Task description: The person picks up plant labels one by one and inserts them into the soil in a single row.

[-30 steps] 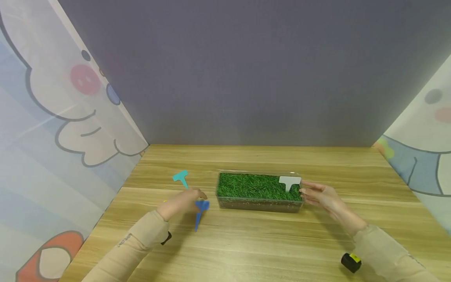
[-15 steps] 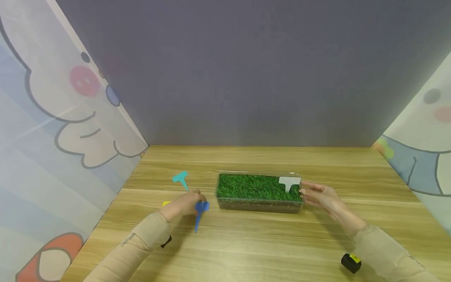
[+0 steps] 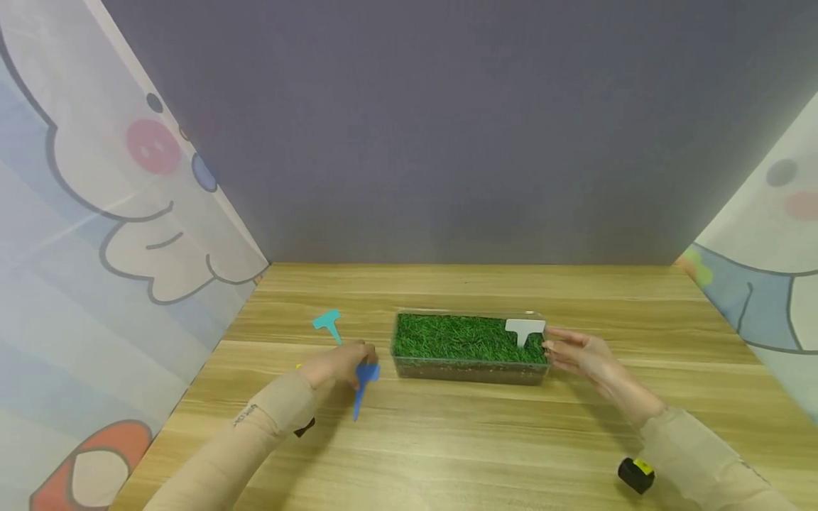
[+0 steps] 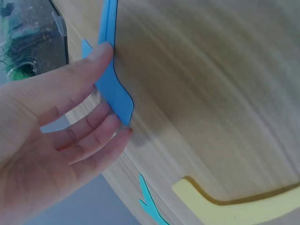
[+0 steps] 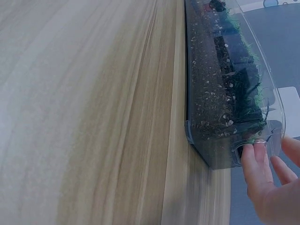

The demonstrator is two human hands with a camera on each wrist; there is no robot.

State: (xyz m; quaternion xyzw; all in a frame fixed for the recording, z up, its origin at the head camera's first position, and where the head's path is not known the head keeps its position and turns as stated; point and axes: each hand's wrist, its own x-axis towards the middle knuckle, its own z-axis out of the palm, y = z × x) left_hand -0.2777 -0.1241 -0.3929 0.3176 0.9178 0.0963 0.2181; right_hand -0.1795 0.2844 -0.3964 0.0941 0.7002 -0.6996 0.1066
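My left hand (image 3: 348, 362) pinches a blue T-shaped plant label (image 3: 366, 376), its thumb (image 4: 96, 58) on the near face and fingers behind. The label's pointed stem aims toward me. My right hand (image 3: 591, 358) holds the right end of a clear plastic planter box (image 3: 469, 372), its fingertips at the handle opening in the end wall. Green artificial grass (image 3: 454, 337) covers dark soil in the box. A white T-shaped plant label (image 3: 525, 329) stands upright in the grass near the right end.
A teal plant label (image 3: 329, 323) lies behind my left hand. A yellow plant label (image 4: 234, 206) lies to its left, mostly hidden in the head view. The wooden table (image 3: 460, 440) meets a grey panel (image 3: 473, 135) at the back.
My left hand shifts slightly around the blue label, its forearm moving a little rightward. The blue label stays almost in place. The right hand and planter box stay still.
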